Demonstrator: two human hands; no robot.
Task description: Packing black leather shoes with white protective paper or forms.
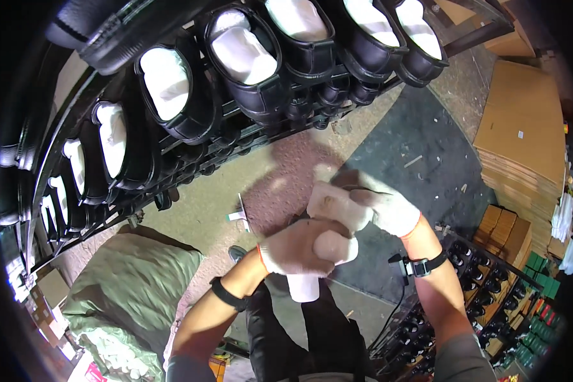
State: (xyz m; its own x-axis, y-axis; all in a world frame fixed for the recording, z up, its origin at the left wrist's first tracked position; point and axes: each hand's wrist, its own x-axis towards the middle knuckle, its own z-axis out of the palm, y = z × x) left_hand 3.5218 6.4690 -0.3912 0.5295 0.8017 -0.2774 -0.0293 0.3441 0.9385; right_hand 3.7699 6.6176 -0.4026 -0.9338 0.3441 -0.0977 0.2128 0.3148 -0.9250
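Observation:
White knit gloves with orange cuffs cover both my hands. My left hand (293, 247) is closed around white, paper-like shoe stuffing; one piece of stuffing (304, 288) sticks out below the palm and a rounded end (326, 245) shows at the fingers. Whether these are one piece or two, I cannot tell. Just above it, my right hand (393, 209) grips another white stuffing piece (330, 202) with a small mark on it. Ahead, a rack carries black shoes; the nearest black shoe (270, 95) has similar white stuffing (242, 54) inside.
The dark metal rack (461, 43) spans the top and left. A green fabric sack (130, 274) with white pieces at its mouth lies at lower left. Flat cardboard (522, 114) is stacked at right, above another shoe rack (484, 280). A dark mat (420, 153) covers some floor.

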